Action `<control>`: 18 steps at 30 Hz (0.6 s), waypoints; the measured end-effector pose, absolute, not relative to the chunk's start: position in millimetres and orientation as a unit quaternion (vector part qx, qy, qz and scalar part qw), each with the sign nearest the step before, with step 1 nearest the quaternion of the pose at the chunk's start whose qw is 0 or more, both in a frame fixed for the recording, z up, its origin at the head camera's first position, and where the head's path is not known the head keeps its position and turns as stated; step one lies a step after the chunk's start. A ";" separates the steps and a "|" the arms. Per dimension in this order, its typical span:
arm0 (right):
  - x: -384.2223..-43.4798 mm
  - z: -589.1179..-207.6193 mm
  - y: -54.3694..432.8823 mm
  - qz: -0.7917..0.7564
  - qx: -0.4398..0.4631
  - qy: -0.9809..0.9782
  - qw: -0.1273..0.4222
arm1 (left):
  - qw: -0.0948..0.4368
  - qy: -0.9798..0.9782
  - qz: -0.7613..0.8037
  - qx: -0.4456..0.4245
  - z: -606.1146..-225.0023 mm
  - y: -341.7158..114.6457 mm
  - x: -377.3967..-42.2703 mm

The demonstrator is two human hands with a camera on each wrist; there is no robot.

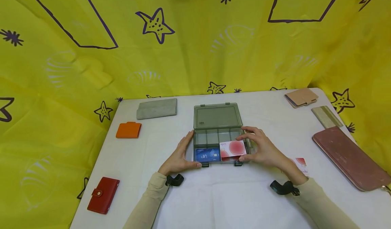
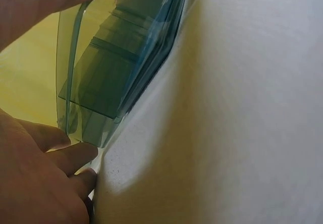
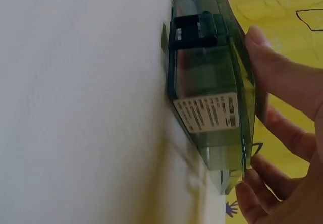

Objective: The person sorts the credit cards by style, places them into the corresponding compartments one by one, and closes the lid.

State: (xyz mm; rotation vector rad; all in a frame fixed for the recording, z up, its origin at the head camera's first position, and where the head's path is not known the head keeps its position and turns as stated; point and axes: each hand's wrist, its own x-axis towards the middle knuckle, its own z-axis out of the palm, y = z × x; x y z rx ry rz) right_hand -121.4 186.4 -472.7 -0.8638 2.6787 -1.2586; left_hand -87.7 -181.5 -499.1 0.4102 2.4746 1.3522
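Note:
A translucent grey-green compartment box (image 1: 200,137) lies on the table with its lid (image 1: 218,116) folded back. In its front left compartment is a blue card (image 1: 207,155) marked VIP. My left hand (image 1: 180,154) rests along the box's left side, fingers extended and thumb at the front edge; the left wrist view shows fingertips touching the end wall. My right hand (image 1: 262,147) pinches a pink and white card (image 1: 233,148) between thumb and fingers, over the front right compartment. Part of a red surface (image 1: 230,158) shows under that card.
Another pink and white card (image 1: 300,164) lies partly behind my right wrist. Leftward are a grey wallet (image 1: 157,108), an orange card holder (image 1: 128,130) and a red one (image 1: 103,195). Rightward are a tan wallet (image 1: 301,97), a beige wallet (image 1: 327,117) and a maroon pouch (image 1: 351,157).

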 end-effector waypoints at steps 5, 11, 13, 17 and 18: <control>-119.4 -465.1 202.3 -0.400 -0.291 0.869 0.027 | 0.143 0.859 0.470 0.146 -498.6 -181.1 -87.9; -118.4 -447.6 251.3 -0.356 -0.260 0.897 0.034 | 0.144 0.860 0.466 0.151 -498.3 -180.1 -88.8; -116.5 -443.1 272.7 -0.327 -0.235 0.914 0.053 | 0.143 0.861 0.464 0.151 -498.7 -180.4 -88.9; -109.2 -442.8 311.1 -0.280 -0.191 0.935 0.107 | 0.139 0.862 0.463 0.153 -498.8 -181.6 -88.2; -106.7 -444.0 318.5 -0.267 -0.180 0.939 0.121 | 0.138 0.862 0.463 0.154 -498.9 -181.9 -88.0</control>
